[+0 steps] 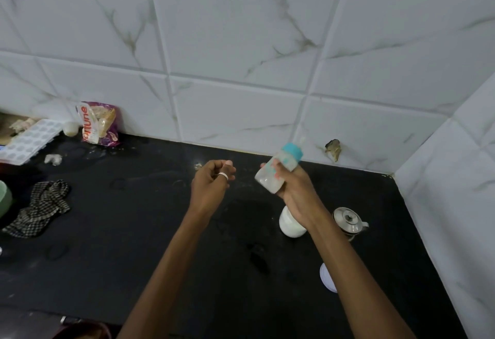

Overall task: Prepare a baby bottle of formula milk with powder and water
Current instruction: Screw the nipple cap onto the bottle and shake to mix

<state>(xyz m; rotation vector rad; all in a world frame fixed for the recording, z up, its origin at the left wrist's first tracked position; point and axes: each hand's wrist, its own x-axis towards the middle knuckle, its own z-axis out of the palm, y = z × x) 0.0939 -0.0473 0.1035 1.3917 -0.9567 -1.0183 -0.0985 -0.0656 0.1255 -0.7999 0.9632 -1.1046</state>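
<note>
My right hand grips a clear baby bottle with a teal collar and a see-through teat. The bottle is tilted, its top leaning up and to the right, and whitish milk shows inside. It is held in the air above the black counter. My left hand hovers just to the left of the bottle, with a white ring on one finger, its fingers curled in and nothing in them. Under my right wrist stands a white jar, partly hidden. Beside it is a small steel kettle.
A white round lid lies by my right forearm. At the far left are a checked cloth, a white ice tray, a purple food packet against the tiled wall and a green cup. A tiled side wall closes the right end.
</note>
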